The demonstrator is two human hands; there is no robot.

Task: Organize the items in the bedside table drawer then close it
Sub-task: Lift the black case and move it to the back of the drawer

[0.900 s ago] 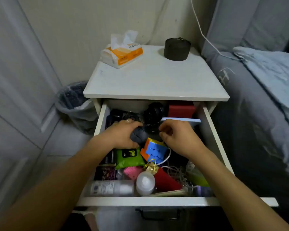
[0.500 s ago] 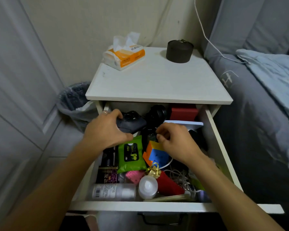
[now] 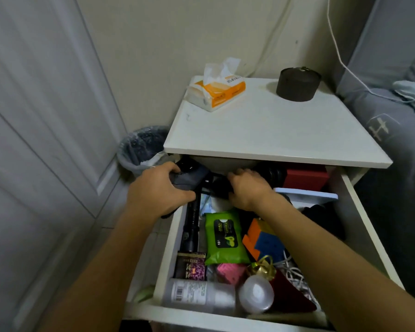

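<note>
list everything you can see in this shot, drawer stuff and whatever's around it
bedside table: 1, white, by the bed
drawer: 1, white, pulled open
tissue pack: 1, orange and white, tabletop rear left
round container: 1, dark, tabletop rear right
bin: 1, grey, lined, left of the table
red box: 1, drawer rear right
flashlight: 1, black, drawer left side
wipes pack: 1, green, drawer centre
puzzle cube: 1, orange and blue, right of the wipes
spray bottle: 1, white, lying at drawer front
dark pouch: 1, grey-black, drawer rear left
left hand: 1, fingers grip the dark pouch
right hand: 1, fingers curled round something black, unclear what
</note>
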